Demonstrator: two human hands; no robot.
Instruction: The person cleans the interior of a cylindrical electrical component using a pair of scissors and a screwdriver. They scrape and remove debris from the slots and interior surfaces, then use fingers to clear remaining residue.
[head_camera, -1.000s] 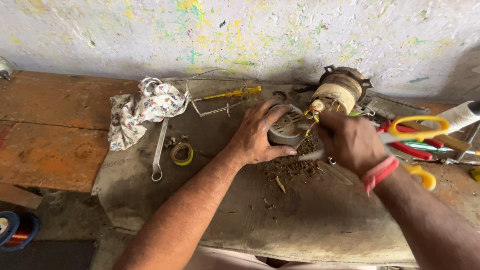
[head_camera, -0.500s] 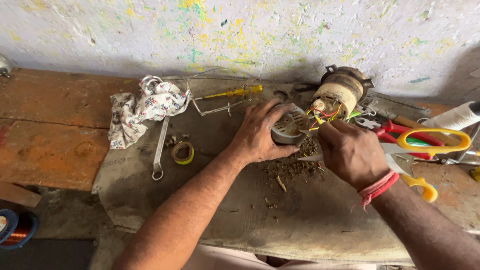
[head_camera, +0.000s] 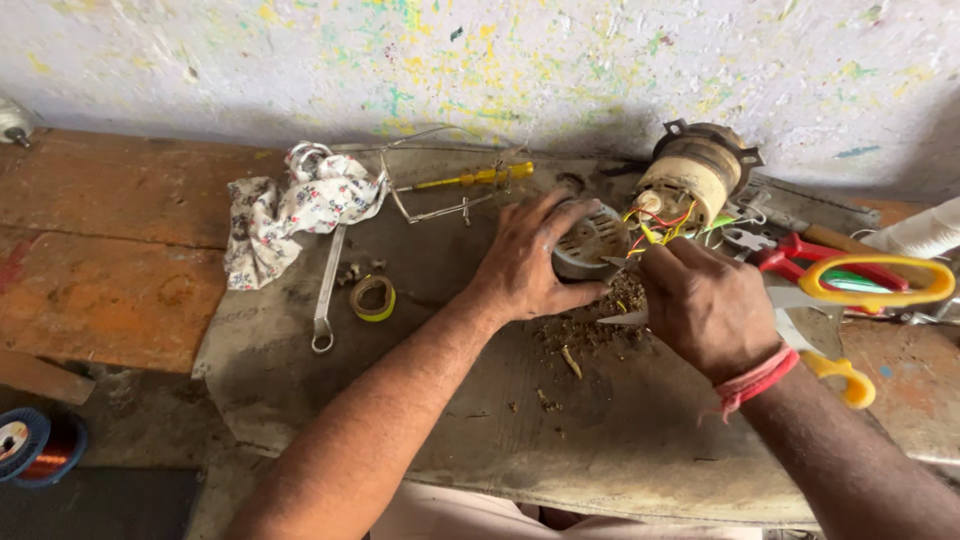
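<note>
The left hand (head_camera: 530, 262) is clamped over a round grey motor part (head_camera: 590, 240), fingers wrapped across its top and pinning it to the grey mat (head_camera: 300, 390) that covers the counter (head_camera: 110, 260). The right hand (head_camera: 705, 305) is closed around a thin metal blade (head_camera: 622, 318), its tip poking out just below the motor part; the exact kind of tool is hard to tell. Both grips are clenched and full.

To do this step well, the person probably needs that left hand firm so the part cannot spin, and short, controlled strokes with the blade, because a bunch of red and yellow wires (head_camera: 665, 222) runs right beside the working edge. One slip could nick them.

Brown scrapings (head_camera: 590, 330) lie scattered just below the motor part. Just right of it stands the cream-coloured wound coil (head_camera: 692, 180), touching the wires. Further right, yellow-handled scissors (head_camera: 870, 290) and red-handled pliers (head_camera: 800, 250) crowd the right wrist and could catch the elbow. Left of the motor part lie a roll of yellow tape (head_camera: 372, 298), a spanner (head_camera: 327, 290), a floral rag (head_camera: 295, 205) and a yellow screwdriver (head_camera: 470, 180), all well apart from the work.
</note>
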